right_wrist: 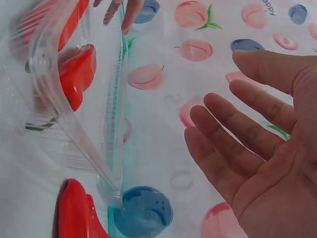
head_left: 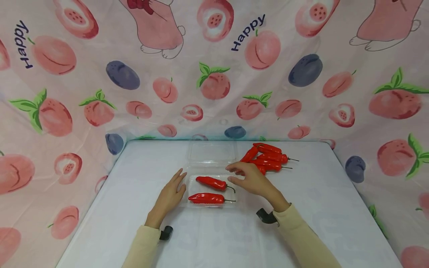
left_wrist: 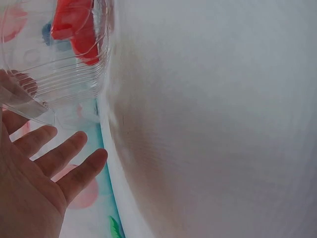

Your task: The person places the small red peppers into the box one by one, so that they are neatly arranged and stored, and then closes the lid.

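A clear plastic clamshell box (head_left: 194,190) lies with its lid (head_left: 212,152) folded back toward the far side. Two red chili peppers rest inside: one (head_left: 211,182) farther back, the other (head_left: 206,198) nearer, both with stems pointing right. My left hand (head_left: 169,195) is at the box's left edge with fingers extended; in the left wrist view the fingers spread beside the box wall, and I cannot tell whether they touch it. Above the box's right side, my right hand (head_left: 253,180) holds nothing. Its fingers (right_wrist: 237,131) are relaxed and apart.
Several more red peppers (head_left: 268,157) lie in a pile behind the right hand, partly hidden by it. The table (head_left: 214,238) has a white cover. A curtain (head_left: 214,74) printed with fruit hangs behind and at both sides.
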### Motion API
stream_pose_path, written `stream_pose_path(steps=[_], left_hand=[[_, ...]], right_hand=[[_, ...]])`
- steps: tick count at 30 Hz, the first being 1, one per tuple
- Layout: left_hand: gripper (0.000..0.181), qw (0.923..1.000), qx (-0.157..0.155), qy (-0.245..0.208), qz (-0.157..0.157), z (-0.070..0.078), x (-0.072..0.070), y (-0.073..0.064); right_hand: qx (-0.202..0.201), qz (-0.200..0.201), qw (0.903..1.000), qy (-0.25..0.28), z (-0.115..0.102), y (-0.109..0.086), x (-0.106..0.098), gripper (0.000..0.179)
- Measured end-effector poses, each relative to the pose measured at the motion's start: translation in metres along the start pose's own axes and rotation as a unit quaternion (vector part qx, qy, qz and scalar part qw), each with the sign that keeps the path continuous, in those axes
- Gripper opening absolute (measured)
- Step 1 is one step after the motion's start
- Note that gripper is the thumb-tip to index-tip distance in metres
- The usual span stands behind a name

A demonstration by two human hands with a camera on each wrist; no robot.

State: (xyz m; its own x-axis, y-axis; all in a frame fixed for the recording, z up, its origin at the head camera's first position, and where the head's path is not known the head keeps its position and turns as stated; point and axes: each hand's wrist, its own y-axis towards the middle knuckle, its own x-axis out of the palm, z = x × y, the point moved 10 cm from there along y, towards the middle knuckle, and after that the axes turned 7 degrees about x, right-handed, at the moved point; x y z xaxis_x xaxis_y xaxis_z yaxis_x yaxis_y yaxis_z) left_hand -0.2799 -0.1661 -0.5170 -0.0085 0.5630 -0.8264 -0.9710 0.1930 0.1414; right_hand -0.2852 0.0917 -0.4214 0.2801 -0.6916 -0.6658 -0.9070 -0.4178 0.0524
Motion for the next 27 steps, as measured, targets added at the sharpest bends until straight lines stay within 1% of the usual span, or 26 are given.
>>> stream_pose_path(steps=[3,9,16,20,24,27], left_hand=[[0.049,1.0000,0.003,0.000,0.002,0.001,0.000,0.000],[0.048,0.9999,0.009,-0.003,0.008,0.002,-0.002,0.000],[0.048,0.9999,0.011,-0.003,0.007,0.002,-0.001,-0.001],[0.048,0.9999,0.013,-0.004,0.008,0.002,-0.001,0.000],[0.049,0.9999,0.012,-0.004,0.005,0.001,-0.001,0.000],[0.049,0.9999,0.010,-0.005,0.002,0.001,0.000,0.000]], right_hand=[[0.005,0.011,0.9999,-0.002,0.003,-0.002,-0.005,0.036],[0.018,0.022,0.9995,0.011,0.012,-0.005,-0.013,0.036],[0.037,0.036,0.9986,0.015,0.032,-0.007,-0.021,0.034],[0.062,0.046,0.9970,0.000,0.047,-0.009,-0.026,0.034],[0.098,0.060,0.9931,-0.021,0.063,-0.011,-0.031,0.036],[0.119,0.065,0.9905,-0.025,0.073,-0.012,-0.036,0.039]])
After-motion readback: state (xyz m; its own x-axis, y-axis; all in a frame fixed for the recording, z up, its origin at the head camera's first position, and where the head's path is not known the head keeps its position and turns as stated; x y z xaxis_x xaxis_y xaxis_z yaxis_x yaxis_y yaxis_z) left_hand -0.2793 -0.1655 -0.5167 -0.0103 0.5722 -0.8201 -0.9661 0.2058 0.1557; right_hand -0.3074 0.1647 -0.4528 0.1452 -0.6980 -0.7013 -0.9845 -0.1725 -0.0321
